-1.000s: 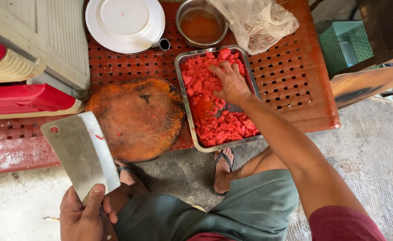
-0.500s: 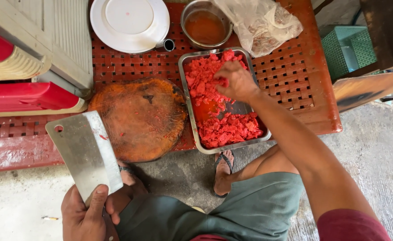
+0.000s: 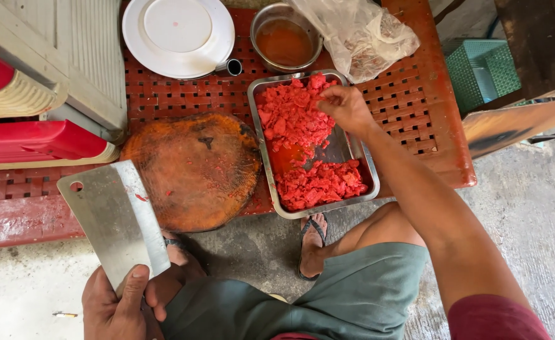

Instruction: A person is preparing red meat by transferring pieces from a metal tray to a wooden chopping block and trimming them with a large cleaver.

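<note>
since half a second ago the right hand (image 3: 346, 108) has shifted from the middle of the rectangular steel tray (image 3: 360, 165) to its far end, and its fingers are now curled together, pinching at the bright red chopped meat (image 3: 293, 116) piled there. just under the hand's palm a strip of bare tray floor shows, and nearer the body from it lies a second heap of the same red meat against the tray's near wall. beyond the fingertips, touching the tray's far corner, sits a crumpled clear plastic bag (image 3: 362, 34); to the left of that bag stands a round metal bowl (image 3: 287, 38) of orange-brown sauce, and farther left a white round plate (image 3: 178, 34) lying upside down with a small metal cup (image 3: 233, 66) at its edge. all of these rest on a red lattice plastic table (image 3: 416, 107).

the left hand (image 3: 117, 302) is held low near the lap, fingers wrapped tight round the handle of a broad steel cleaver (image 3: 115, 217) whose blade points away from the body, the thumb pressed along the blade's base. just right of the blade, between it and the tray, lies a round, orange-stained wooden chopping block (image 3: 192, 170), its right edge touching the tray. past the cleaver's tip are stacked red and cream plastic chairs (image 3: 32, 119). below the right forearm a sandalled foot (image 3: 315, 242) rests on grey concrete.
</note>
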